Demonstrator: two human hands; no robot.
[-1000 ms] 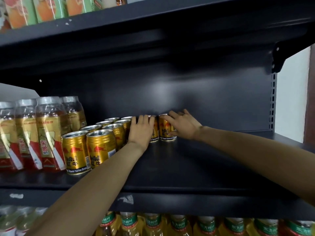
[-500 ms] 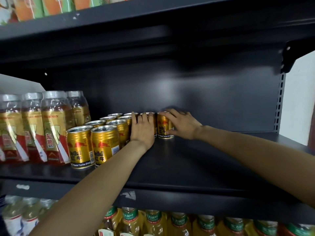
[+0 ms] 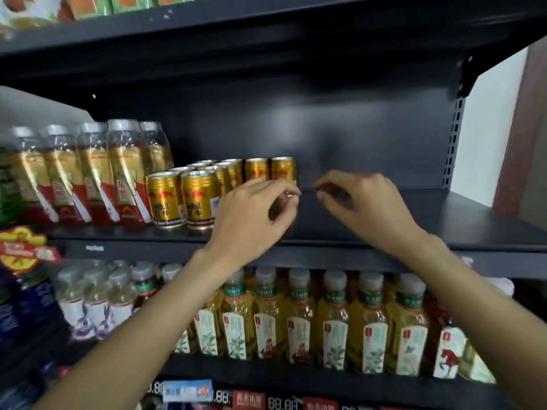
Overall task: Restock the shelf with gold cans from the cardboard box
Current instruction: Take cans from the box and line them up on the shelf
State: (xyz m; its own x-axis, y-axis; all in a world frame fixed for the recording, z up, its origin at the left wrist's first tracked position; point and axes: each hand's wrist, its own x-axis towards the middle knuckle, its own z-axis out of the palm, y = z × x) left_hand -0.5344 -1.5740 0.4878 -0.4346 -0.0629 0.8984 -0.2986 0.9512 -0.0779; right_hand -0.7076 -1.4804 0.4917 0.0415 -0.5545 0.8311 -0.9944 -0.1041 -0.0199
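Observation:
Several gold cans (image 3: 181, 199) stand in rows on the dark middle shelf (image 3: 414, 220), left of centre. The two rightmost cans (image 3: 283, 169) stand at the back, side by side. My left hand (image 3: 254, 216) hovers in front of them with loosely curled fingers and holds nothing. My right hand (image 3: 365, 207) hovers beside it to the right, also loosely curled and holding nothing. Neither hand touches a can. The cardboard box is out of view.
Tall bottles with gold and red labels (image 3: 88, 179) stand left of the cans. The shelf below holds yellow tea bottles (image 3: 334, 321) and clear bottles (image 3: 94, 303). A shelf overhead (image 3: 266, 19) carries packaged goods. A perforated upright (image 3: 453, 137) bounds the right side.
Both hands have let go of the two back cans and drawn back toward me. The view has tilted down, bringing the lower shelf into sight.

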